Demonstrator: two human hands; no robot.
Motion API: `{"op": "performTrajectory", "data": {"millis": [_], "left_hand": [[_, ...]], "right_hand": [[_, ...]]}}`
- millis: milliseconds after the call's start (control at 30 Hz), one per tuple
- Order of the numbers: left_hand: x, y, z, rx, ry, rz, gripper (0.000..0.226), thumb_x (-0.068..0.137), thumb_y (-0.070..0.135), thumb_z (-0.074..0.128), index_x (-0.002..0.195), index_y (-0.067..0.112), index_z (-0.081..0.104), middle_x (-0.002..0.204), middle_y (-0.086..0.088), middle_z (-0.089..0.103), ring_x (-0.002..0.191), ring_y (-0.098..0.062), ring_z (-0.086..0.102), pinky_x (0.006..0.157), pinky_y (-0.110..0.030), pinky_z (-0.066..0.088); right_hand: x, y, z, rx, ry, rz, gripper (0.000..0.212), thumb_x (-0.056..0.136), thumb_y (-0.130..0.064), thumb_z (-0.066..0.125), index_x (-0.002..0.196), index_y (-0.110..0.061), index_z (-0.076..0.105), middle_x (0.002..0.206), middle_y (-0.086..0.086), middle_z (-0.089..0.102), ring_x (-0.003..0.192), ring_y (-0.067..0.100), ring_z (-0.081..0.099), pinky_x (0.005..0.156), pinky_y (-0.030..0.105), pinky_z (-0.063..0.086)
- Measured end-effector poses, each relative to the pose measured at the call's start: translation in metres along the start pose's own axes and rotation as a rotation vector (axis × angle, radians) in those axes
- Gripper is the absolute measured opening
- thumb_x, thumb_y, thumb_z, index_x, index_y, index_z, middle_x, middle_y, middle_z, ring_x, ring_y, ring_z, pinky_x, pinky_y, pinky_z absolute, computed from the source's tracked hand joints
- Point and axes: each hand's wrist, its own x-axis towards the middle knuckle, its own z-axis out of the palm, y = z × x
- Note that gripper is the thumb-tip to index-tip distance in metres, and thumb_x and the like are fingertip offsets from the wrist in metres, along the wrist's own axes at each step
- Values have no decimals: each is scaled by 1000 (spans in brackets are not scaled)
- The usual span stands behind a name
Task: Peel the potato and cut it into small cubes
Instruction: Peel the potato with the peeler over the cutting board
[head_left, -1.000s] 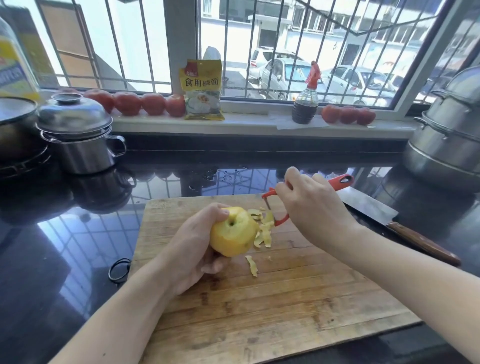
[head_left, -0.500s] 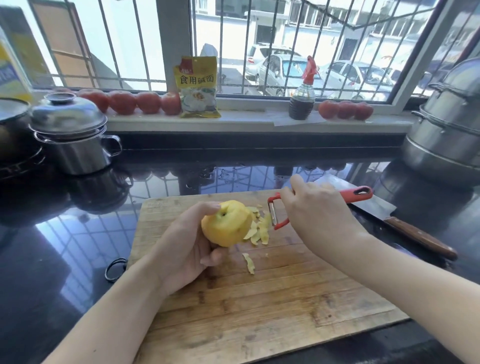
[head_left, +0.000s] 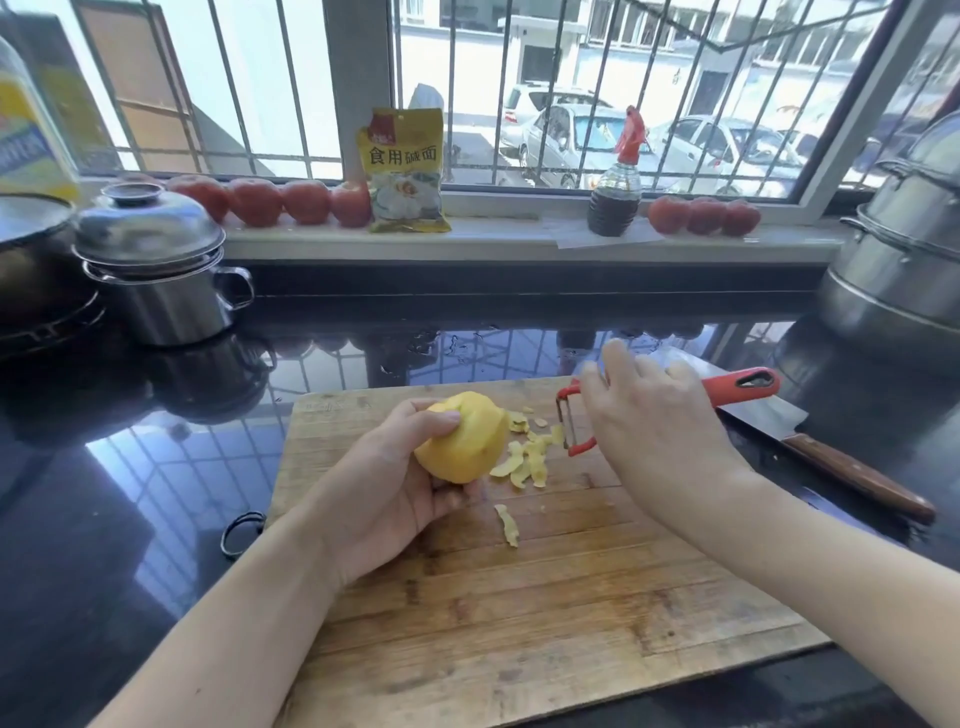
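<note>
A yellow peeled potato (head_left: 465, 439) is held just above the wooden cutting board (head_left: 519, 597) by my left hand (head_left: 384, 493), whose fingers curl round it from below and behind. My right hand (head_left: 654, 436) grips a red-handled peeler (head_left: 571, 423); its blade is a short way to the right of the potato, apart from it. Several yellow peel strips (head_left: 527, 460) lie on the board between the potato and the peeler.
A cleaver with a wooden handle (head_left: 852, 478) lies right of the board on the black counter (head_left: 104, 467). A lidded steel pot (head_left: 156, 270) stands at back left, a large steamer (head_left: 904, 260) at back right. Tomatoes (head_left: 280, 200), a yellow packet (head_left: 402, 171) and a dark bottle (head_left: 615, 192) line the sill. A black band (head_left: 241, 532) lies left of the board.
My right hand has drawn the peeler away to the right of the potato. My left hand has turned the potato a little in its grip.
</note>
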Motion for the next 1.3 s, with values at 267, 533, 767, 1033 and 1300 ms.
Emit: {"op": "performTrajectory", "data": {"millis": [267, 533, 767, 1033, 1300], "left_hand": [[0, 0, 0, 20, 10, 18, 40, 98, 18, 53, 137, 13, 59, 96, -10, 69, 65, -18, 53, 51, -26, 43], [0, 0, -3, 11, -4, 16, 40, 85, 25, 59, 121, 8, 60, 85, -11, 64, 59, -20, 43, 45, -25, 33], [3, -3, -3, 40, -33, 34, 30, 86, 27, 59, 108, 7, 61, 82, -13, 59, 55, -20, 45, 43, -26, 33], [3, -4, -2, 52, -10, 50, 14, 96, 19, 48, 101, 9, 56, 74, -12, 56, 50, -20, 41, 44, -28, 23], [0, -1, -2, 55, -37, 10, 27, 87, 21, 53, 112, 11, 52, 78, -16, 57, 51, -19, 37, 48, -31, 18]], "right_hand": [[-9, -2, 9, 81, 40, -83, 36, 88, -5, 28, 116, -12, 51, 104, 7, 49, 88, 26, 54, 77, 39, 44], [-14, -6, 9, 193, 247, 12, 39, 87, 1, 35, 119, -8, 56, 90, 6, 47, 74, 24, 44, 72, 42, 40], [-9, -38, -5, 257, 675, -153, 31, 93, 6, 36, 99, -8, 63, 81, 8, 50, 69, 27, 45, 68, 44, 39], [4, -34, 0, 227, 678, -142, 31, 96, 7, 34, 97, -8, 61, 79, 8, 48, 67, 26, 39, 65, 44, 38], [16, -18, 18, 160, 478, -89, 36, 94, 7, 24, 100, -9, 56, 83, 8, 46, 70, 25, 38, 69, 43, 36]]}}
